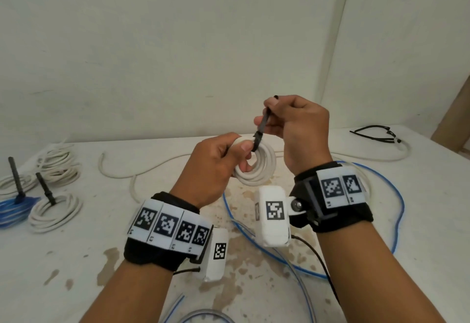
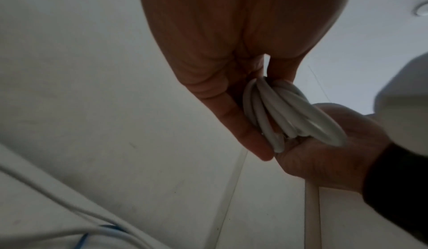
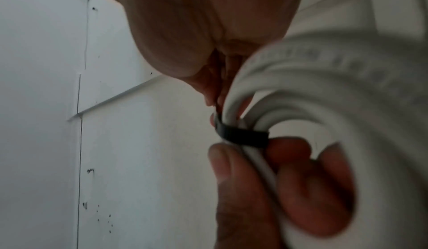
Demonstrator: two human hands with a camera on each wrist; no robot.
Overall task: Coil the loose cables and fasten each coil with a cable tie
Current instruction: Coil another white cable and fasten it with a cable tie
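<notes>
With three tied coils (image 1: 54, 212) lying left of it, the left hand (image 1: 213, 170) is gripping the white coil (image 1: 264, 170) while right fingers (image 1: 270, 119) are pinching its black cable tie (image 1: 262, 129); loose cables (image 1: 396, 210) are waiting.

Both forearms reach forward, wrists raised above the table (image 1: 419, 221); the left hand (image 1: 213, 167) curls thumb and fingers around the white coil (image 1: 264, 167); the right hand (image 1: 297, 129), higher and just beside it, pinches the black cable tie (image 1: 263, 124).
</notes>
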